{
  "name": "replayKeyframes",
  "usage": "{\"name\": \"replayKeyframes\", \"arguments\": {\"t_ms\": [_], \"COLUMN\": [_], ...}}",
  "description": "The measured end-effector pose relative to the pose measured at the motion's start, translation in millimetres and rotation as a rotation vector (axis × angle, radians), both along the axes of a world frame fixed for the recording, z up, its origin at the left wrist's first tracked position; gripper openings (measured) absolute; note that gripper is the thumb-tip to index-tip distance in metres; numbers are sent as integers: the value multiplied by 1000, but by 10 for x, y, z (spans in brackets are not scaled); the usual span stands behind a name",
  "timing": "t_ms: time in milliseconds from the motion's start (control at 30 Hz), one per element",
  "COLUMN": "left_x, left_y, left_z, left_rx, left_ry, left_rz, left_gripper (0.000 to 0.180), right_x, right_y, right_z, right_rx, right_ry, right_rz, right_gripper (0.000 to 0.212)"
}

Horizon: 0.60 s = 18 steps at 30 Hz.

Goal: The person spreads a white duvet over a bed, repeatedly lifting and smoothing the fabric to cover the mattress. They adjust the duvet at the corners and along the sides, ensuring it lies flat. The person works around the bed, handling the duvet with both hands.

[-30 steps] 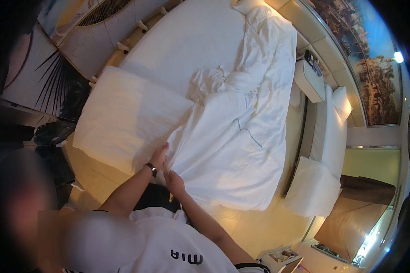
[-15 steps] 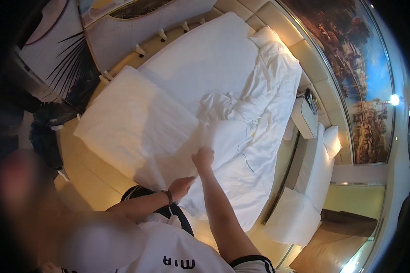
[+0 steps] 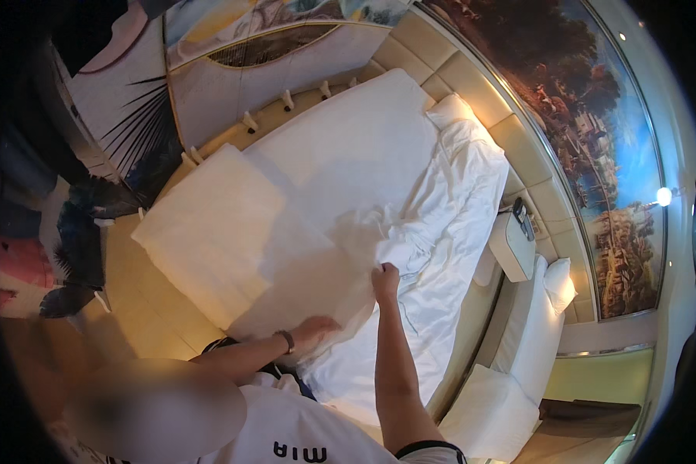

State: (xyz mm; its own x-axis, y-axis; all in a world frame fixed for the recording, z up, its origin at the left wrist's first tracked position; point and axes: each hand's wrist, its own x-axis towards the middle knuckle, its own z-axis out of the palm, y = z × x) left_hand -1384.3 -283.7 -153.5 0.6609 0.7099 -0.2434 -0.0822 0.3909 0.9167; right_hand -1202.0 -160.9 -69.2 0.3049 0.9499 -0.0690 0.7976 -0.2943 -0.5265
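Note:
My right hand is closed in a fist on a fold of the white duvet cover, near the middle of the bed. Stretched tight from that grip, the cloth runs toward my left hand and the near side. My left hand, with a dark band at the wrist, is low at the bed's near edge against the same cloth; motion smears its fingers, so their grip cannot be made out. Beyond my right hand lies a rumpled white sheet, and a white pillow sits by the headboard.
A padded cream headboard lines the wall beneath a large landscape picture. Right of the bed stand a white nightstand with a dark device and a second white bed. Painted panels stand at the left.
My right hand has moved right, pulling the cloth with it and smoothing some bunched folds. My left hand has shifted slightly right and down. The view has tilted upward.

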Motion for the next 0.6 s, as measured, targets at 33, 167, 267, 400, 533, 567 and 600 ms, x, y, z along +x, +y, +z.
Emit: {"name": "replayKeyframes", "arguments": {"t_ms": [33, 167, 267, 400, 533, 567, 600], "left_x": [48, 268, 532, 878, 733, 596, 457], "left_y": [247, 1160, 1455, 1424, 1340, 1451, 1558], "left_z": [-53, 278, 470, -85, -956, -1074, -1113], "left_rx": [-421, -769, -762, -527, -509, -516, -527], "left_ry": [-216, -637, -414, -32, -40, -107, -180], "left_rz": [136, 338, 228, 105, 287, 392, 513], "left_gripper": [38, 49, 49, 46, 44, 44, 43], "right_x": [-35, -305, -555, -528, -481, -513, -492], "right_y": [23, -441, -885, -1200, -1244, -1245, -1236], "right_z": [208, 420, 588, 296, 256, 255, 207], "right_rx": [128, 247, 178, 191, 193, 191, 148], "right_ry": [190, 733, 1078, 1394, 1518, 1566, 1564], "right_rz": [4, 79, -46, -68, 14, 29, 80], "right_gripper": [12, 7, 19, 19, 24, 24, 26]}}
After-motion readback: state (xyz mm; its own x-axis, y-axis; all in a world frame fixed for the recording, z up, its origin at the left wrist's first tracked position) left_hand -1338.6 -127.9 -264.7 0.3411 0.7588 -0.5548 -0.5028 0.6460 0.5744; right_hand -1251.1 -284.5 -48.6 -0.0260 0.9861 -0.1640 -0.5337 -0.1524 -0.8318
